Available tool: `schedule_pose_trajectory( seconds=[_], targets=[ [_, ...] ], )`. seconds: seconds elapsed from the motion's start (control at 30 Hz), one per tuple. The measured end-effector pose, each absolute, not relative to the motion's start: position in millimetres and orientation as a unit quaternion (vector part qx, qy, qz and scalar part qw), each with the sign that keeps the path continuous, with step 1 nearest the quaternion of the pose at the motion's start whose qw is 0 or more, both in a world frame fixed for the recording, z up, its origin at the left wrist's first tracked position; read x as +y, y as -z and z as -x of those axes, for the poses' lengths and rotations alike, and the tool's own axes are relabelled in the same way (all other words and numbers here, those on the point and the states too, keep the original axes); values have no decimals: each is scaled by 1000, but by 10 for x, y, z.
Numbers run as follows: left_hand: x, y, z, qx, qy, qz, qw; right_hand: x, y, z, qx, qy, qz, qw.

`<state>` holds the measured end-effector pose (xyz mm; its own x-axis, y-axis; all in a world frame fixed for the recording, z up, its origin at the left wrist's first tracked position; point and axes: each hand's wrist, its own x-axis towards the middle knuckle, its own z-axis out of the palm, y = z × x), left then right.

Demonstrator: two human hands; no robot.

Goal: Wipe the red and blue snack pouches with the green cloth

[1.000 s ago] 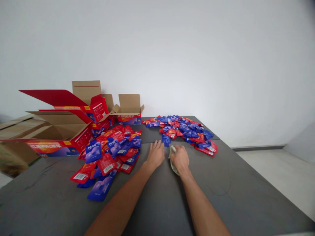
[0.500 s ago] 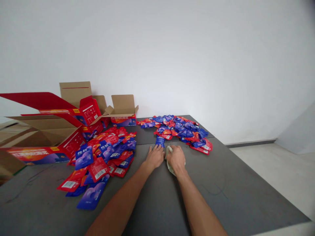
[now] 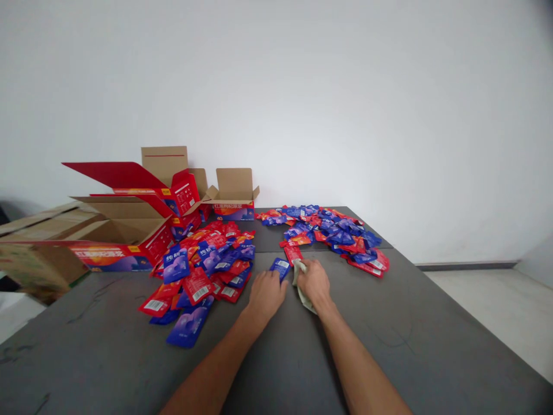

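Observation:
My left hand [image 3: 265,292] rests on the dark grey table [image 3: 276,357], its fingertips on a small blue packet [image 3: 280,267] which it pinches at the near edge. My right hand [image 3: 314,282] lies just beside it, closed over a pale crumpled cloth [image 3: 302,295]. A red packet [image 3: 294,253] lies just beyond the two hands. To the left spreads a pile of red and blue packets [image 3: 203,265]; a second pile of packets [image 3: 332,233] lies farther back on the right.
Open red and blue cartons [image 3: 125,230] with raised flaps stand at the table's left side, and a smaller open carton [image 3: 233,199] stands by the white wall. A brown cardboard box [image 3: 34,253] is at the far left. Pale floor [image 3: 488,305] lies off the right edge.
My left hand has drawn the blue packet nearer, away from the far pile. My right hand with the cloth has stayed about where it was. The view shifted slightly.

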<state>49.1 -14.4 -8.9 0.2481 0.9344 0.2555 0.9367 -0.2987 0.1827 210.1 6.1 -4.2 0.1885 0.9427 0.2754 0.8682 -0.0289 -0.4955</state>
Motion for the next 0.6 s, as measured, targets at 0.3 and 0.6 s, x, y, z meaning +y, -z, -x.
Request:
schedule_pose_trajectory(
  seconds=[0.3, 0.6],
  targets=[
    [2, 230, -471, -609, 160, 777, -1, 79, 78, -2018, -650, -85, 691, 303],
    [82, 161, -287, -628, 225, 738, -101, 91, 94, -1883, -678, -103, 592, 424]
  ],
)
